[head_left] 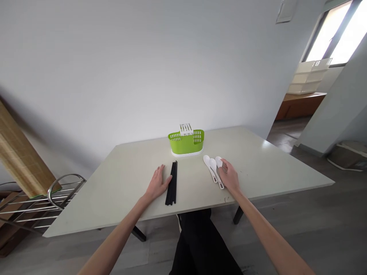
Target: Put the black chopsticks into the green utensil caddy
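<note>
A bundle of black chopsticks (172, 185) lies lengthwise near the table's front edge. My left hand (157, 184) rests flat just left of it, fingers stretched out, its thumb touching the chopsticks. To the right lie three white spoons, bowls pointing away from me: a left spoon (207, 160), a middle spoon (213, 165) and a right spoon (218, 160). My right hand (229, 177) is closed at the right spoon, thumb and fingers beside its bowl; the hand hides its handle. Behind stands a green cutlery basket (185, 146) with a white base and white slotted piece.
The pale table (137, 160) stands against a white wall. A metal rack (61, 194) and a rolled bamboo mat (25, 149) are at the left. Beyond the table's right side, a translucent drawer unit (308, 78) stands by a window.
</note>
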